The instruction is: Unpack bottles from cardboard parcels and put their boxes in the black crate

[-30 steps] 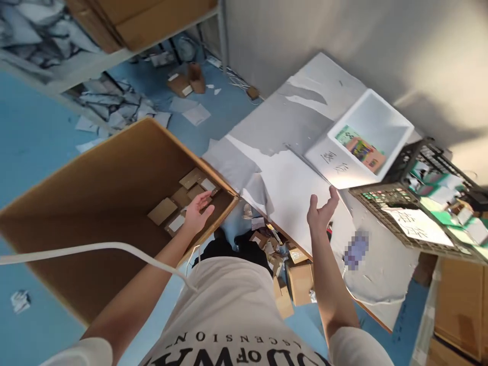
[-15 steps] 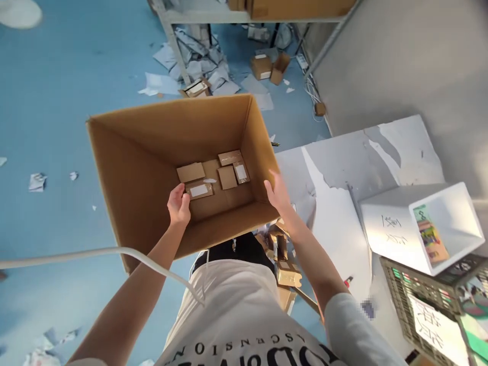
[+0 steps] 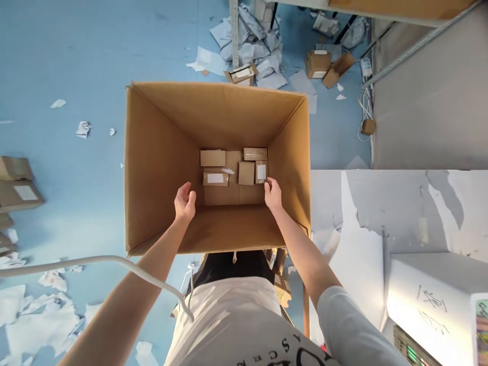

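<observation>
The large carton (image 3: 154, 168) stands mouth-up in front of the person, and five small boxes (image 3: 246, 173) lie on its bottom, two toward its left and three grouped at its right. A pale scrap (image 3: 227, 171) between them is too small to make out, and the writing on the white labels cannot be read.

The left hand (image 3: 185, 202) hangs over the carton, half open with fingers loosely bent, holding nothing visible. The right hand (image 3: 273, 194), also half open and seemingly bare, has its fingertips just beside the labelled box at right; whether they touch is unclear. The hands are well apart, with free space between them, and the carton's rim is clear of flaps.

A white cable (image 3: 114, 260) crosses the left forearm. At right the table (image 3: 362, 274) comes close to the carton's side, contact uncertain; the white bin (image 3: 423, 310) on it is cut off by the frame. Left of the carton, blue floor (image 3: 84, 61) gives open room among paper scraps
</observation>
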{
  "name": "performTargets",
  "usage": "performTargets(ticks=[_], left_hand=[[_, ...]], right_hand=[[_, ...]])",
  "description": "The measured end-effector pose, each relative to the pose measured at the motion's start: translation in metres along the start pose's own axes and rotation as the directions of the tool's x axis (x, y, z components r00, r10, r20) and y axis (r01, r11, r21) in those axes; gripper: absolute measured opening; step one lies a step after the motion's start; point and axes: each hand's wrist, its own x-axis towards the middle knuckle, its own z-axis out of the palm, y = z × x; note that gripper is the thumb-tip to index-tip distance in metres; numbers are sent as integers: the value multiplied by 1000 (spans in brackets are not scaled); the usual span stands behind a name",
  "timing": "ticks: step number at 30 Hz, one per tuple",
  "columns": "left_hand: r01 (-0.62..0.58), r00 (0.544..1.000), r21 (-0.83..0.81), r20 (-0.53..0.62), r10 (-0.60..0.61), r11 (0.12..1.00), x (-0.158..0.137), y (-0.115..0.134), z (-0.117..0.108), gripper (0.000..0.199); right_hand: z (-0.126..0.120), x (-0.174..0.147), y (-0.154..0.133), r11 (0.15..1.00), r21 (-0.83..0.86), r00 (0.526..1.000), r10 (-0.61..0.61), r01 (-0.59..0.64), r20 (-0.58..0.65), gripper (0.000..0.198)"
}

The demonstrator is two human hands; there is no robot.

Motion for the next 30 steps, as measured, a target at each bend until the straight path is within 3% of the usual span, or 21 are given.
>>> performTargets(ticks=[5,9,14,19,22,27,30], left_hand=[[61,998,23,-5,-61,998,29,-41,-8,67],[78,996,48,35,-80,996,68,-94,-6,69],[161,980,108,103,-173,981,123,-191,12,68],[228,957,137,150,-247,964,163,-314,32,61],[264,939,136,189,-287,955,185,-373,46,63],[440,842,270,208,-498,857,217,-436,76,78],[475,816,242,239,-526,846,229,-464,91,80]], right_hand=[[45,20,12,997,-21,995,80,-79,51,37],[101,46,25,989,-46,986,145,-142,85,37],[194,85,66,975,-94,970,213,-203,120,36],[296,107,136,956,-122,946,282,-265,157,32],[347,119,174,943,-105,925,331,-316,188,27],[407,149,215,905,-189,853,423,-381,304,31],[435,167,237,902,-187,827,431,-388,361,34]])
